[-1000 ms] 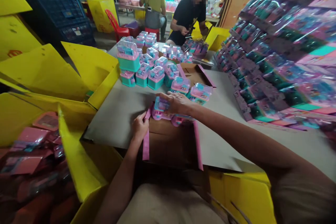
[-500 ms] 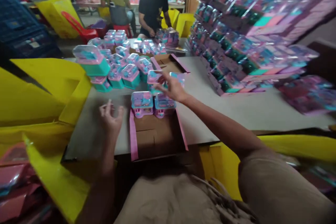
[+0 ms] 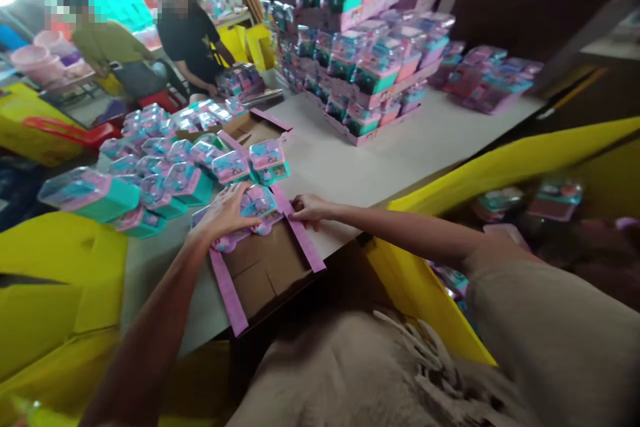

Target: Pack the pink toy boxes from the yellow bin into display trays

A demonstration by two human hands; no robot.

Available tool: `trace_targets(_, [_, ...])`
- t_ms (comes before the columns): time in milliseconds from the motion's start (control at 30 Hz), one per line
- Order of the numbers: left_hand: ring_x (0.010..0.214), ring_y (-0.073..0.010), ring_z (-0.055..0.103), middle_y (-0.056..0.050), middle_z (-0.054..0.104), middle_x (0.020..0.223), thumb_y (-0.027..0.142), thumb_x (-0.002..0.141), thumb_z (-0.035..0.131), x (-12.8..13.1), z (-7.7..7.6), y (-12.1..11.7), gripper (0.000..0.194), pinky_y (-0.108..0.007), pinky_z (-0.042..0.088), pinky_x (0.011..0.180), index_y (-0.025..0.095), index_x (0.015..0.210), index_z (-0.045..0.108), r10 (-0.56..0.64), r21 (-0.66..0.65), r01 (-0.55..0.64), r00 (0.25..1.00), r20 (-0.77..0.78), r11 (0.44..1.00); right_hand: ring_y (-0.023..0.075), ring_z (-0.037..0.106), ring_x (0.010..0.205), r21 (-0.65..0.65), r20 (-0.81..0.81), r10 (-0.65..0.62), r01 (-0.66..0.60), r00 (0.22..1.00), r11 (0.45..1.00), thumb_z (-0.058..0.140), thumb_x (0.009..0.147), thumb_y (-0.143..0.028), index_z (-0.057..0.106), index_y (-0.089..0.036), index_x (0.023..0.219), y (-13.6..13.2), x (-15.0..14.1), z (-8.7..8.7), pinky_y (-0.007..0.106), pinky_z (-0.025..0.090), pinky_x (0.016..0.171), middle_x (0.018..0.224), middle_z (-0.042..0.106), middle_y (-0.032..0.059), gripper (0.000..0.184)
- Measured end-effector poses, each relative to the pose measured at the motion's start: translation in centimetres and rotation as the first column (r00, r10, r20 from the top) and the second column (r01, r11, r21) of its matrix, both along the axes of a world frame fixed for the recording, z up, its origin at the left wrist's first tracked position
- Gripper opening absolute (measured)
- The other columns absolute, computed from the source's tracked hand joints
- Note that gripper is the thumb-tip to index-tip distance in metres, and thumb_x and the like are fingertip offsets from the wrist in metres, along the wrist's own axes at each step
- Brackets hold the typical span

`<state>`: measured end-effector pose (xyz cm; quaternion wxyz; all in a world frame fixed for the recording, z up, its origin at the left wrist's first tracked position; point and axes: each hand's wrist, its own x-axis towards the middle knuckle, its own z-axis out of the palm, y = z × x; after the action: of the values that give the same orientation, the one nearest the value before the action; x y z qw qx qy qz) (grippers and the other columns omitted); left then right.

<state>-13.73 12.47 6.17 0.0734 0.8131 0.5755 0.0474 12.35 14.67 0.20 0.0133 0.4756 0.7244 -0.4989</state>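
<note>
A shallow cardboard tray with pink side walls lies at the table's front edge. Two clear-lidded plastic toy cases, pink and turquoise inside, stand side by side at its far end. My left hand is wrapped over the left one, thumb reaching toward the right toy case; the palm hides most of the left case. At the tray's right wall, my right hand has its fingers curled against the pink edge, apparently gripping it. Just beyond the tray are more toy cases.
Toy cases with turquoise bases crowd the table's left side. Another cardboard tray lies behind. Stacked filled trays rise at the back right. Yellow bins flank the table. Two people sit beyond it.
My left hand has moved from beside the tray onto the toy cases. My right hand has come down from the far cases to the tray's right wall. The view has turned right.
</note>
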Motion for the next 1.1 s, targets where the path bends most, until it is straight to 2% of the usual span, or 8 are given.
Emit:
trace_targets(133, [0.135, -0.0374, 0.06, -0.015, 0.063, 0.143, 0.055, 0.076, 0.082, -1.2, -0.7, -1.4, 0.08, -0.051, 0.048, 0.116, 0.023, 0.143, 0.052, -0.009, 0.122, 0.006, 1.0, 0.026, 0.993, 0.0288, 0.078, 0.061, 0.089, 0.048, -0.036, 0.031, 0.998, 0.996, 0.06, 0.092, -0.013, 0.05, -0.009, 0.147, -0.8, -0.7, 0.1, 0.032, 0.061, 0.051, 0.083, 0.081, 0.013, 0.056])
trace_targets(233, [0.136, -0.0388, 0.06, -0.016, 0.063, 0.142, 0.058, 0.078, 0.079, -1.2, -1.2, -1.4, 0.079, -0.051, 0.049, 0.115, 0.022, 0.143, 0.052, -0.006, 0.145, 0.002, 1.0, 0.028, 0.989, 0.0287, 0.078, 0.064, 0.09, 0.041, -0.044, 0.04, 0.998, 0.995, 0.064, 0.09, -0.012, 0.064, -0.008, 0.129, 0.2, -1.5, 0.7, 0.03, 0.061, 0.056, 0.075, 0.079, 0.0113, 0.039])
trace_targets(367, [0.135, -0.0397, 0.06, -0.016, 0.064, 0.14, 0.056, 0.079, 0.078, -0.8, -1.3, -1.1, 0.075, -0.053, 0.049, 0.115, 0.024, 0.142, 0.054, -0.016, 0.132, 0.012, 0.999, 0.029, 0.991, 0.0225, 0.076, 0.063, 0.091, 0.007, -0.092, 0.091, 0.996, 0.992, 0.054, 0.102, -0.019, 0.07, -0.009, 0.109, 3.1, -3.0, 1.7, 0.024, 0.057, 0.058, 0.067, 0.075, 0.0072, 0.021])
trace_targets(500, [0.136, -0.0404, 0.06, -0.016, 0.063, 0.14, 0.057, 0.078, 0.078, -0.7, -1.1, -1.2, 0.078, -0.055, 0.049, 0.116, 0.023, 0.143, 0.054, 0.014, 0.131, -0.018, 0.999, 0.03, 0.991, 0.0174, 0.072, 0.06, 0.062, -0.038, -0.151, 0.154, 0.988, 0.986, 0.047, 0.111, -0.035, 0.071, -0.011, 0.1, 4.8, -3.9, 1.1, 0.021, 0.055, 0.058, 0.062, 0.072, 0.003, 0.035])
trace_targets(633, [0.134, -0.0398, 0.061, -0.016, 0.064, 0.138, 0.057, 0.077, 0.078, -0.6, -1.2, -1.6, 0.079, -0.054, 0.05, 0.116, 0.023, 0.144, 0.053, 0.021, 0.145, -0.028, 0.998, 0.051, 0.989, 0.0189, 0.067, 0.049, -0.004, -0.096, -0.172, 0.172, 0.98, 0.985, 0.043, 0.109, -0.062, 0.07, -0.013, 0.099, 4.7, -3.6, -0.4, 0.027, 0.057, 0.05, 0.062, 0.07, 0.0035, 0.056])
trace_targets(767, [0.128, -0.0382, 0.065, -0.014, 0.068, 0.133, 0.063, 0.075, 0.077, -1.2, -0.4, -1.3, 0.077, -0.053, 0.054, 0.112, 0.022, 0.138, 0.06, 0.022, 0.085, -0.03, 0.995, 0.101, 0.996, 0.018, 0.066, 0.047, 0.02, -0.133, -0.154, 0.158, 0.979, 0.987, 0.047, 0.108, -0.063, 0.072, -0.014, 0.109, 5.0, -3.4, -1.0, 0.026, 0.055, 0.049, 0.065, 0.072, 0.0023, 0.055])
trace_targets(933, [0.119, -0.033, 0.071, -0.012, 0.078, 0.123, 0.077, 0.088, 0.051, -2.7, 2.1, 3.2, 0.069, -0.048, 0.055, 0.11, 0.019, 0.115, 0.076, 0.095, -0.195, -0.043, 0.959, 0.266, 0.98, 0.019, 0.074, 0.058, 0.067, -0.102, -0.119, 0.126, 0.988, 0.99, 0.056, 0.107, -0.049, 0.074, -0.013, 0.107, 5.8, -3.7, -0.9, 0.023, 0.055, 0.058, 0.071, 0.077, 0.0042, 0.041])
trace_targets(1100, [0.12, -0.038, 0.069, -0.014, 0.081, 0.12, 0.078, 0.066, 0.066, -1.3, 1.3, 10.9, 0.071, -0.045, 0.053, 0.109, 0.018, 0.1, 0.083, 0.068, -0.453, -0.015, 0.992, 0.101, 0.891, 0.021, 0.079, 0.07, 0.071, -0.091, -0.12, 0.126, 0.989, 0.989, 0.059, 0.106, -0.041, 0.076, -0.012, 0.104, 6.2, -3.9, -0.8, 0.024, 0.058, 0.067, 0.079, 0.08, 0.0078, 0.034])
